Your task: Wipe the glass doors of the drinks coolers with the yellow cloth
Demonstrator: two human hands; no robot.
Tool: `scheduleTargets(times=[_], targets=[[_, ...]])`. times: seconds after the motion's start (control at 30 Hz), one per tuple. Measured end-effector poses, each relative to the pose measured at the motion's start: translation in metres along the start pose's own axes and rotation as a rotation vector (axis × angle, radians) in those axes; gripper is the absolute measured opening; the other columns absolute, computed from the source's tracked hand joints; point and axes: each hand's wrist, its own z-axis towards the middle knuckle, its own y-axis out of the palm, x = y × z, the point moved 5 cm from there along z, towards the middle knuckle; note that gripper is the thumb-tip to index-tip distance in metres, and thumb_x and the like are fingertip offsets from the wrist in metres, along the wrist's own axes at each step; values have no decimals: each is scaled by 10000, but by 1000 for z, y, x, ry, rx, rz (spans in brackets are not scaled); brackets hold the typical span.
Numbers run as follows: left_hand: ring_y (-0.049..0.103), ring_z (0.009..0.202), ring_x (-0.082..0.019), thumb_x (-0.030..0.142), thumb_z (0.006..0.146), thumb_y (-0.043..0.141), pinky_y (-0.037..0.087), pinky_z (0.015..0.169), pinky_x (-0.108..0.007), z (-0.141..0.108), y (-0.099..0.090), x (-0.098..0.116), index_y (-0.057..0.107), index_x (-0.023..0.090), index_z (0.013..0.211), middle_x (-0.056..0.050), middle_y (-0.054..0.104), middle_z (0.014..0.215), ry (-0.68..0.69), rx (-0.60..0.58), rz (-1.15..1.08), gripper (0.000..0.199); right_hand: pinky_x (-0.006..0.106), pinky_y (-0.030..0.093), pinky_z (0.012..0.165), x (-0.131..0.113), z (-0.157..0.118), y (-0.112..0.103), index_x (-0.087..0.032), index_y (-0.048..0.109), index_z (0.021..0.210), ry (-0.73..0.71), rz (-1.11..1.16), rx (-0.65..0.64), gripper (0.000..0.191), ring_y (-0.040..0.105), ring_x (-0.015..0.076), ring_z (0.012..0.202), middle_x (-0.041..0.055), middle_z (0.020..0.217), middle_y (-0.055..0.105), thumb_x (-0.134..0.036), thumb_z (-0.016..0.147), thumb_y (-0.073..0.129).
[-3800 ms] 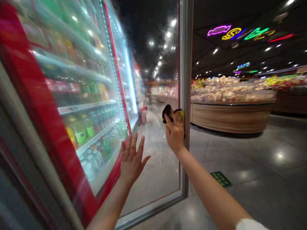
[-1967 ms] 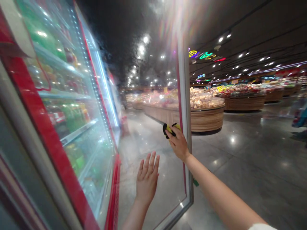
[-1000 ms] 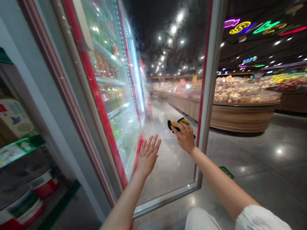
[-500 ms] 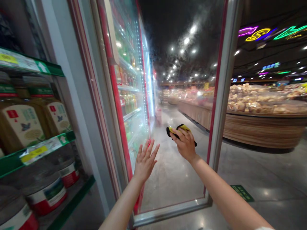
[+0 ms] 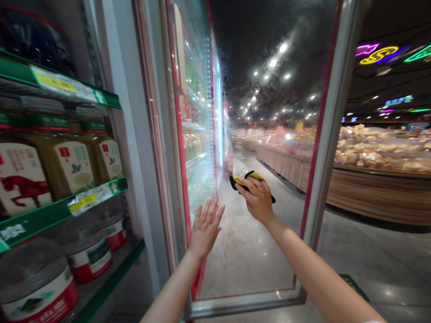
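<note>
A glass door (image 5: 249, 264) in a grey metal frame with red trim stands in front of me, hazy in places. My left hand (image 5: 204, 231) lies flat at the glass near its left side, fingers spread, holding nothing. To its right and a little higher, my right hand (image 5: 259, 204) presses a folded yellow cloth (image 5: 256, 176) with black edging toward the same pane. Its fingers lie over the cloth, and part of the cloth is hidden beneath them.
On the left, shelves with green price rails (image 5: 97, 195) carry bottles (image 5: 72, 163) and clear jars with red-and-white labels (image 5: 89, 260). Lit cooler shelves (image 5: 197, 159) show through the glass. A wood-panelled display (image 5: 377, 193) heaped with packed goods stands right, beyond the door frame (image 5: 325, 148).
My view has turned a little left, so the shelves and door sit further right. The cloth under my right hand has shifted left across the pane; my left hand stays spread near the glass.
</note>
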Motion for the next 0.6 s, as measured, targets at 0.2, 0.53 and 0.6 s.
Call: scheduleTargets(times=[0.2, 0.53, 0.6], targets=[[244, 1559, -279, 283, 765, 835, 232, 1277, -512, -2, 1, 0, 348, 290, 1574, -93, 378, 1640, -9, 3, 8, 944, 468, 372, 1076, -4, 48, 7, -321, 665, 1337, 225, -61, 175, 436, 514, 263, 1307, 41, 1401, 654, -135, 973, 513], [242, 1558, -290, 278, 830, 775, 287, 1254, -532, -30, -5, -6, 204, 301, 1617, -96, 340, 1658, -161, 29, -8, 973, 425, 356, 1058, -11, 21, -11, -326, 660, 1321, -71, -77, 64, 438, 533, 228, 1282, 5, 1361, 692, -100, 972, 522], [219, 1563, -304, 296, 810, 799, 298, 1246, -540, -34, -4, -10, 184, 306, 1621, -107, 313, 1669, -190, 27, -22, 1018, 459, 355, 1048, 0, 36, -16, -324, 649, 1347, 65, -115, 155, 466, 531, 260, 1282, 37, 1372, 681, -102, 963, 507]])
